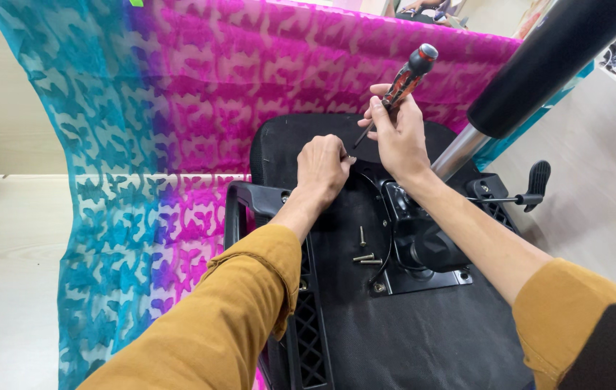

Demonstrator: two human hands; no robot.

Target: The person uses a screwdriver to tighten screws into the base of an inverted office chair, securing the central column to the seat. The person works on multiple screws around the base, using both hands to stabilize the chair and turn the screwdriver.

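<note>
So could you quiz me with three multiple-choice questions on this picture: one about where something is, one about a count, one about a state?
1. Where do the loose screws lie?
A. on the black underside of the chair seat
B. on the patterned cloth
C. on the pale floor

2. How many loose screws lie there?
A. one
B. three
C. six

3. What is the right hand doing?
A. resting open
B. gripping a screwdriver
C. holding a cup

Answers:
1 A, they rest on the seat base beside the metal mechanism.
2 B, three show clearly.
3 B, it is closed around the screwdriver, while the left hand pinches near its tip.
</note>
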